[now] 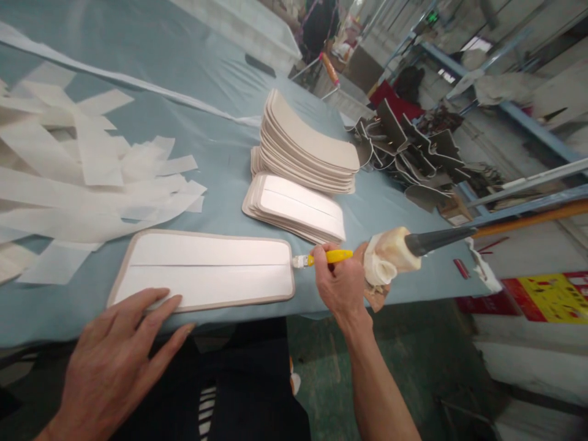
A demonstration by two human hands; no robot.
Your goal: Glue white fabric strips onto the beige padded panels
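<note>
A long panel [211, 282] with a white face, a beige border and a dark line along its middle lies flat at the table's near edge. Fingertips of my left hand [124, 349] rest on its lower left part, fingers spread. My right hand [340, 285] grips the yellow handle of a paintbrush [333, 256]; its bristles are at the panel's right end. Just right of that hand stands a cream, crusted glue container [390, 254] with a dark handle-like rod sticking out to the right.
Behind the panel sit a stack of white-faced panels [301, 205] and a taller stack of curved beige pieces [307, 138]. Thin whitish strips [92, 165] are heaped at left. Dark folded pieces [408, 147] pile up at the back right. A white bin [243, 27] stands at the far edge.
</note>
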